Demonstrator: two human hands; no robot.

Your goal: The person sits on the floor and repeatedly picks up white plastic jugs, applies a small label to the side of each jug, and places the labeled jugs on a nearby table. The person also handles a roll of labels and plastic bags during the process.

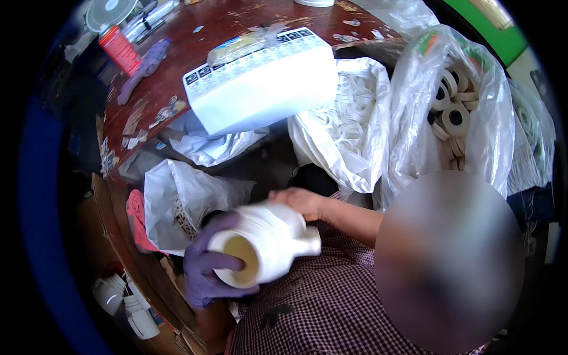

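A thick white roll point(275, 234) with a hollow yellowish core lies tilted across my lap, blurred by motion. My left hand point(207, 269), in a purple glove, is closed around its near end, and one finger reaches into the core. A short white piece point(308, 242) juts from the roll's right side. My bare right hand point(299, 202) is at the roll's far end; its fingers are partly hidden and smeared, so its grip is unclear. Just left of the roll stands a white bag point(168, 198) with thin pale pieces inside.
A white box point(266, 83) sits on the worn red table point(183, 56), a clear packet point(239, 48) on top. To the right stand a sack of white rings point(349, 112) and a clear bag of rolls point(455, 118). A red can point(120, 49) and purple glove point(145, 68) lie far left.
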